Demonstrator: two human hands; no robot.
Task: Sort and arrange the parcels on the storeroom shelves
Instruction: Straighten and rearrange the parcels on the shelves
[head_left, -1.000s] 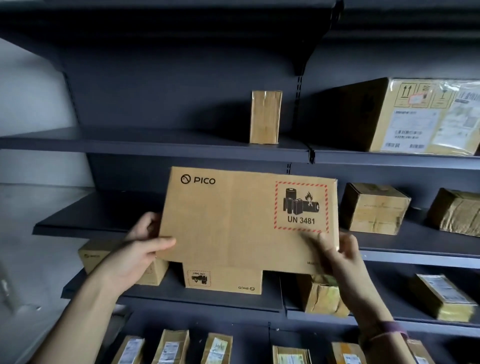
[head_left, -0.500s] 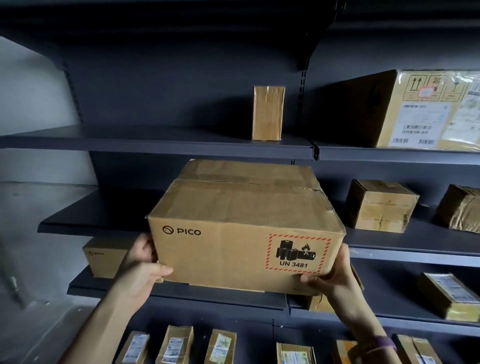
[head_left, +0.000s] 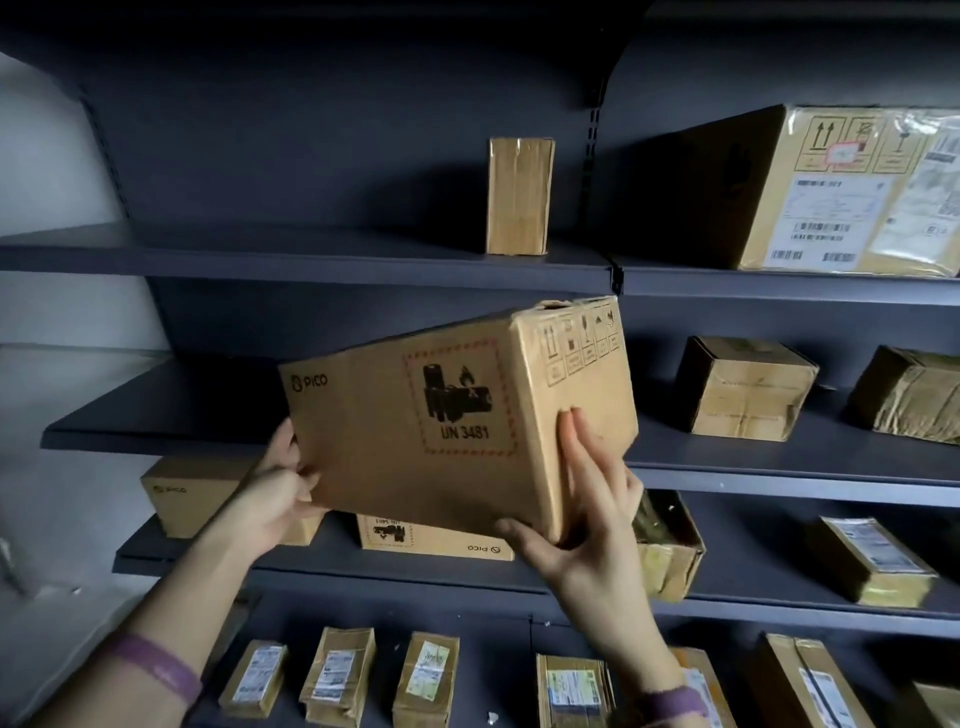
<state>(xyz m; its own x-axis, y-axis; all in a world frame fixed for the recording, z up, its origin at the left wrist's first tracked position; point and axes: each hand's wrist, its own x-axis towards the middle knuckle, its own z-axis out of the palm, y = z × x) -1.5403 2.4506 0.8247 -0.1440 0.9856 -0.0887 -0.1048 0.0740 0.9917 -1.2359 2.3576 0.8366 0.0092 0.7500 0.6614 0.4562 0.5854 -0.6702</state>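
I hold a brown PICO carton (head_left: 415, 436) with a red-bordered UN 3481 battery label in front of the dark middle shelf (head_left: 156, 415). It is tilted, its right end turned toward me and raised. My left hand (head_left: 275, 493) grips its lower left edge, thumb on the front face. My right hand (head_left: 587, 514) supports the lower right corner, thumb underneath and straight fingers flat against the end face. Much of the carton's top face is hidden.
A narrow upright box (head_left: 519, 195) and a large labelled carton (head_left: 810, 192) stand on the upper shelf. Two taped boxes (head_left: 743, 389) sit on the middle shelf's right half. Two PICO boxes (head_left: 182, 493) lie on the shelf below, with several small parcels lower down.
The carton has swung round: its right end came toward me and rose, so the end face with handling symbols now shows. My right hand shifted onto that end face.
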